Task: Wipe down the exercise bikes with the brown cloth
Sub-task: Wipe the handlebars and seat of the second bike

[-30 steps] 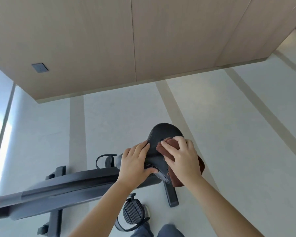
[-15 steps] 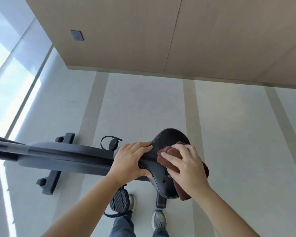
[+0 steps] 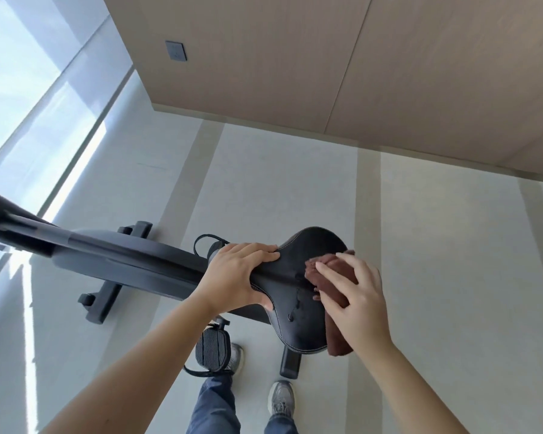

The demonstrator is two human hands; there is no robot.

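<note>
Left hand [image 3: 235,277]: forearm reaches up from the lower left; the fingers curl over the narrow nose of the saddle [image 3: 298,311] and the thumb hooks its near edge, so the hand is grasping it.
Right hand [image 3: 355,296]: forearm comes in from the lower right; the fingers are straight and slightly spread, the palm pressing flat on the brown cloth [image 3: 326,267] and not clenched round it.
Brown cloth: soft, napped fabric, bunched in folds under the right palm against the saddle's right side; one end hangs below the wrist.
Saddle: black, smooth, leather-like, pear-shaped with pale edge stitching, spanning between the two hands.
Bike frame [image 3: 123,258]: matt dark grey beam running leftward from the left hand.
Pedal [image 3: 212,347]: ribbed black block with a strap loop, below the left wrist.
Stabiliser bar [image 3: 107,292]: black and boxy, on the floor left of the left forearm.
Legs: blue jeans [image 3: 213,405] and grey trainers [image 3: 281,397], between the forearms.
Floor [image 3: 436,277]: pale grey with beige stripes.
Wall [image 3: 264,57]: light wood-grain panels beyond both hands, carrying a dark square switch plate [image 3: 176,51].
</note>
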